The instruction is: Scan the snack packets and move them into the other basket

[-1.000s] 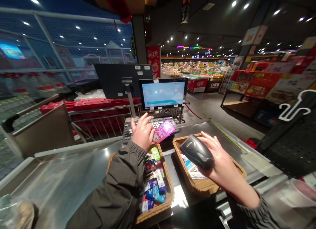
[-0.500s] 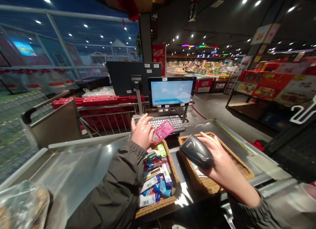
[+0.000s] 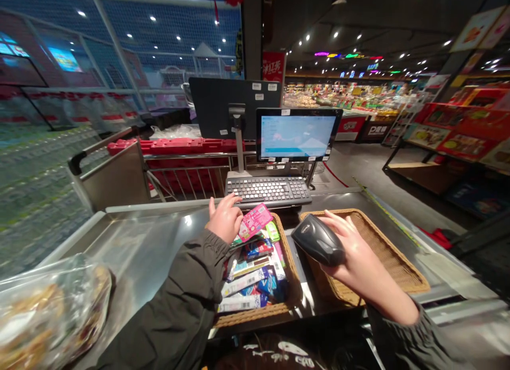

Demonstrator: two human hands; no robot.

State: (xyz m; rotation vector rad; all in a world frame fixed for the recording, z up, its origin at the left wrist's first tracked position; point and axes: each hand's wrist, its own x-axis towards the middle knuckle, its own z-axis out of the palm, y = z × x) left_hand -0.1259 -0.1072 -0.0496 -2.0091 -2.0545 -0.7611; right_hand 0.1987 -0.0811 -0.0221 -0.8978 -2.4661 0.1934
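Observation:
My left hand (image 3: 225, 218) holds a flat pink printed packet (image 3: 255, 221) at its thumb side, over the far end of a wicker basket (image 3: 292, 263). The fingers reach toward the near left edge of a black keyboard (image 3: 269, 190); I cannot tell if they touch it. Small packets and boxes (image 3: 245, 282) in blue, white and red fill that basket, with a bright green item (image 3: 273, 231) near its far end. My right hand (image 3: 353, 247) grips a black handheld barcode scanner (image 3: 319, 241), above a second wicker basket (image 3: 382, 242).
Behind the keyboard stand a lit screen (image 3: 298, 136) and a dark monitor back (image 3: 223, 107). Clear bags of food (image 3: 51, 311) lie on the metal counter (image 3: 159, 237) at left. A metal cart (image 3: 191, 173) stands beyond; boxed goods (image 3: 458, 131) fill a rack at right.
My left hand has drawn back from the keyboard, bringing the pink packet down over the basket. My right hand still holds the scanner, nearly unmoved. The view has turned left and tilted down.

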